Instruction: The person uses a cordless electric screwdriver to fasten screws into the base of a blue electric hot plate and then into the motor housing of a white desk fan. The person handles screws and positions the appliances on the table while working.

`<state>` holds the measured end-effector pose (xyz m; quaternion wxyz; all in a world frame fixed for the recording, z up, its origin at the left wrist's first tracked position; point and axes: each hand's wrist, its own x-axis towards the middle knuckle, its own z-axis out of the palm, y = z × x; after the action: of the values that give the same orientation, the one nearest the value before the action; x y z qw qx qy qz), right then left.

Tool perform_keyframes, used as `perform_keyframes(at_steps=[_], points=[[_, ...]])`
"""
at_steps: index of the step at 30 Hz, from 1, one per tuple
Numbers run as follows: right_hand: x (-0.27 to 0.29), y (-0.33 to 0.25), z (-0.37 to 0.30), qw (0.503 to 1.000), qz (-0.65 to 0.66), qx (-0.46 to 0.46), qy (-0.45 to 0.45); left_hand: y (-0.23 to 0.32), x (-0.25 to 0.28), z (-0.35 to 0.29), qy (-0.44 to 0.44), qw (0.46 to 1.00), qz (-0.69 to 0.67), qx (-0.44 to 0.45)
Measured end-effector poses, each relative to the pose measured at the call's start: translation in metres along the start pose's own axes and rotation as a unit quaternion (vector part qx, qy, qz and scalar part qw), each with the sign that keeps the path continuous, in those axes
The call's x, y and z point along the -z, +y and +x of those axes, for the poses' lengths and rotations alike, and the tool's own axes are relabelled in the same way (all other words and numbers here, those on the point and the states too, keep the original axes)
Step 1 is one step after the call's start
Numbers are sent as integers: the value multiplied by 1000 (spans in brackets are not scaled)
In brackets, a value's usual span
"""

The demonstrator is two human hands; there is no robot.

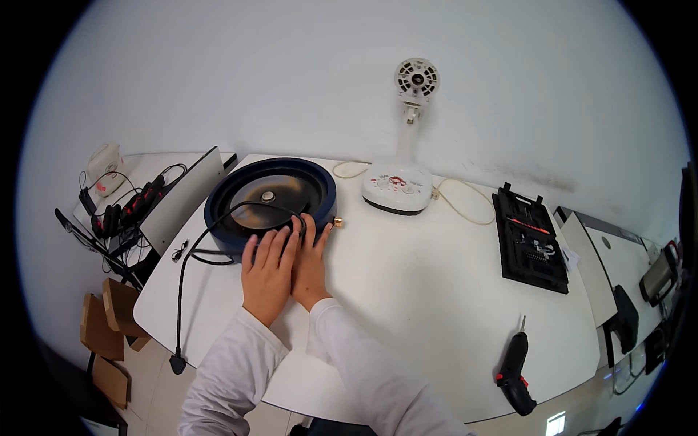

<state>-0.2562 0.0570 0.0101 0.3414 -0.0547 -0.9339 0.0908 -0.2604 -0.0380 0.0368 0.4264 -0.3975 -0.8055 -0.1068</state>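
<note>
A round, dark blue electric pan with a dark, worn inside and a metal button in its middle sits at the table's left. My left hand and my right hand press together side by side at its near edge. Fingers of both hands curl over the rim; my thumbs are hard to make out. A black power cord loops across the pan to my fingers, its plug hanging off the table's left edge. Just right of my right hand, a brass-coloured fitting sticks out of the pan's side.
A white appliance with an upright stem and open fan head stands at the back. Farther right lies an open black tool case. A black power screwdriver rests near the right front edge. Cardboard pieces lie on the left floor.
</note>
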Motion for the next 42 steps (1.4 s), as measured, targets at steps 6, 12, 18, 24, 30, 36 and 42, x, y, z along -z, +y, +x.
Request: perform_keyframes(at_steps=[6, 12, 18, 24, 30, 36, 42], points=[[-32, 29, 37, 998, 43, -40, 36, -9, -4, 1, -31, 998, 3, 46], [-49, 34, 65, 999, -18, -43, -9, -27, -2, 1, -56, 992, -2, 112], [-73, 48, 92, 991, 98, -73, 60, -22, -16, -6, -160, 979, -80, 95], [-98, 77, 114, 991, 95, -48, 81, -27, -26, -6, -217, 970, -75, 76], [-88, 81, 111, 994, 80, -45, 60, -30, -35, -11, -237, 962, -80, 111], [-75, 96, 82, 966, 215, -28, 142, -28, -32, -8, -214, 965, -87, 126], [-67, 89, 83, 855, 488, -172, 32, -24, -38, -13, -230, 960, -103, 124]])
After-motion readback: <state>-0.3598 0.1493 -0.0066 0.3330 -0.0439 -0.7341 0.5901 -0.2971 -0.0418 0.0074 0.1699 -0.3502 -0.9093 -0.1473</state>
